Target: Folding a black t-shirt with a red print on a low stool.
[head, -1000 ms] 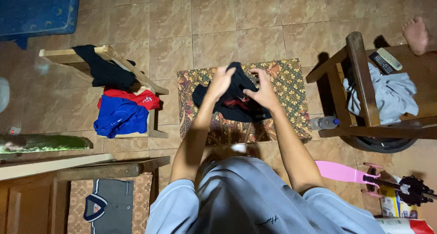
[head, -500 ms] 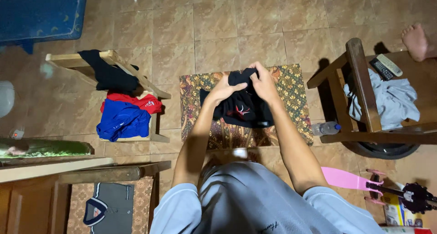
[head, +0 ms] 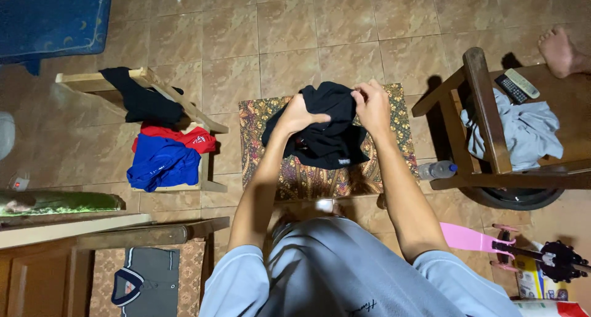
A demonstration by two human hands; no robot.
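To your far left a wooden stool (head: pixel 184 110) carries a dark cloth, with red and blue shirts (head: pixel 165 154) bunched below it. In the middle your left hand (head: pixel 297 115) and right hand (head: pixel 372 104) both grip the black garment (head: pixel 329 129), held bunched above the patterned mat (head: pixel 320 178); to the right stands a wooden chair (head: pixel 486 113) with a pale grey shirt (head: pixel 523 129)

a bare foot (head: pixel 558 49) is cut off at the right edge.
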